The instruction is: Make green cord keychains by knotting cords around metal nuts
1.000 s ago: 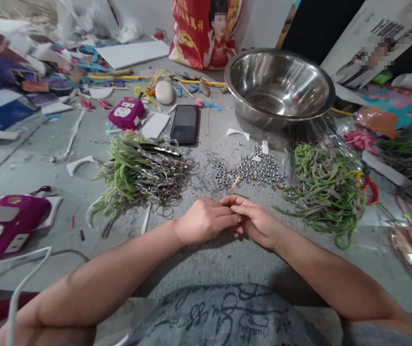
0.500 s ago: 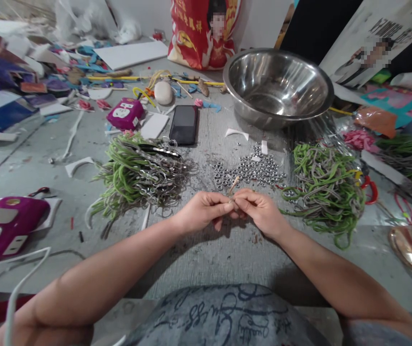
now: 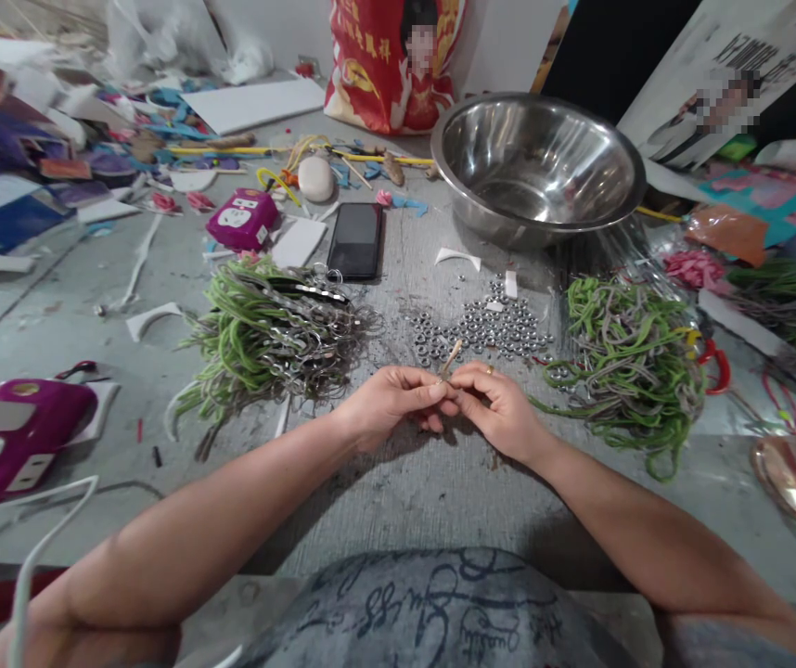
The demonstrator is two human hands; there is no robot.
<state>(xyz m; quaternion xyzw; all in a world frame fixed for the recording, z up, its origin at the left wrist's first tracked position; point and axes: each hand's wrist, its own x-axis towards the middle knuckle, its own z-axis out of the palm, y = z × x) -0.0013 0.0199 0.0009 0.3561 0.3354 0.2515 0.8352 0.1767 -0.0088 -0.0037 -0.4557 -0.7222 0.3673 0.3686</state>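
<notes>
My left hand (image 3: 404, 401) and my right hand (image 3: 492, 404) meet at the middle of the table, fingertips touching. Both are closed in a pinch around something small that I cannot make out. A thin pale-tipped piece (image 3: 452, 356) sticks up between the fingertips. Just beyond them lie many small silvery rings (image 3: 502, 325). A bundle of green and grey cords with metal rings or wires (image 3: 265, 334) is to the left of my left hand. More green and grey cords (image 3: 635, 362) lie in a tangle to the right of my right hand.
A steel basin (image 3: 537, 176) stands at the back right, beside a red bag (image 3: 394, 70). A black phone (image 3: 356, 241) lies behind the left bundle. Purple devices (image 3: 243, 220) and scraps cover the left side. Red-handled scissors (image 3: 718, 366) are by the right cords.
My right hand's fingers have shifted slightly and a ring on one finger now shows. My left hand has barely moved. Both hands stay together at the same spot.
</notes>
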